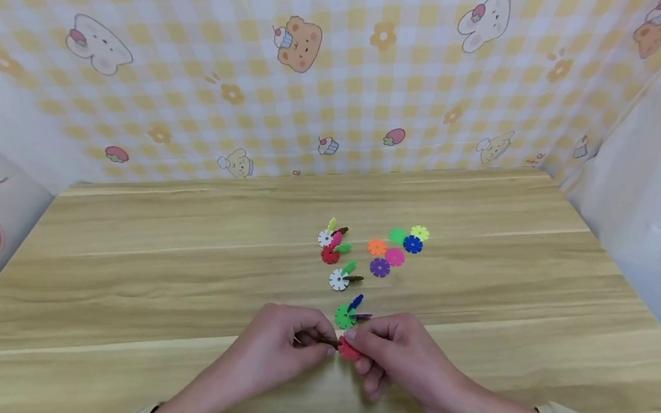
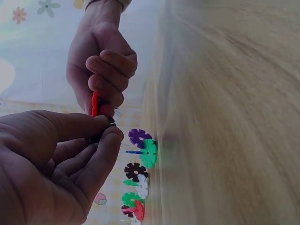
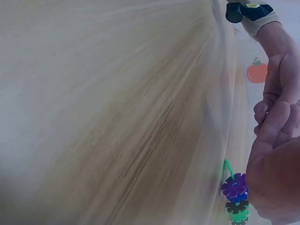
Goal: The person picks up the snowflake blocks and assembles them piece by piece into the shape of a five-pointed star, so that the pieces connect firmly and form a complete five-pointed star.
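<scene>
Low over the table's front, my right hand (image 1: 403, 355) pinches a red notched plastic disc (image 1: 349, 350) between thumb and fingers. My left hand (image 1: 283, 344) holds a dark brown disc (image 1: 327, 341), seen nearly edge-on and mostly covered by the fingers. The two discs meet edge to edge at an angle; I cannot tell whether their notches interlock. Just beyond the fingertips stands a green disc (image 1: 345, 316) with a blue and a purple disc slotted into it. In the left wrist view, the red disc (image 2: 95, 104) sticks up from the right hand's fingers.
Farther back, a white disc (image 1: 339, 279) carries a green and a brown one. Behind it lie more joined discs, including a red disc (image 1: 330, 254) and a white disc (image 1: 325, 238). To their right are several loose discs, among them an orange disc (image 1: 377, 247) and a purple disc (image 1: 380, 267).
</scene>
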Action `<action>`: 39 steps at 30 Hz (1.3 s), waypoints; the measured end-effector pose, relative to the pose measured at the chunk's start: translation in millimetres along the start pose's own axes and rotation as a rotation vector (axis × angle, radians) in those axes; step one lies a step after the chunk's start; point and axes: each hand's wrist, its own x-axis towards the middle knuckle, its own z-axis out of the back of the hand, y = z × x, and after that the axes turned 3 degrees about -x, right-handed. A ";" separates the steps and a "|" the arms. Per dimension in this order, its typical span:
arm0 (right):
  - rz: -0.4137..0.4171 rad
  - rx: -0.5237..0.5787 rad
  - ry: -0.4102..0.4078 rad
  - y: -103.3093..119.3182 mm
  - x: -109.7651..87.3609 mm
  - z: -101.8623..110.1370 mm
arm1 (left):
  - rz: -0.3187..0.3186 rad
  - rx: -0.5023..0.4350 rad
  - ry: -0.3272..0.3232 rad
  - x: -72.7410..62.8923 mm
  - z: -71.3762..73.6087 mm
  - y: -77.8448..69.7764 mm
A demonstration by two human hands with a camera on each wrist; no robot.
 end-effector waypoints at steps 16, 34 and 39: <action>-0.003 0.057 0.036 -1.2 1.1 -5.1 | -0.180 0.148 -0.117 -15.1 0.6 -4.8; 0.034 0.128 -0.040 15.1 18.9 9.0 | -0.151 0.106 -0.183 25.2 4.7 4.7; 0.022 0.133 -0.035 16.8 22.2 8.7 | -0.125 0.114 -0.161 28.5 6.8 6.0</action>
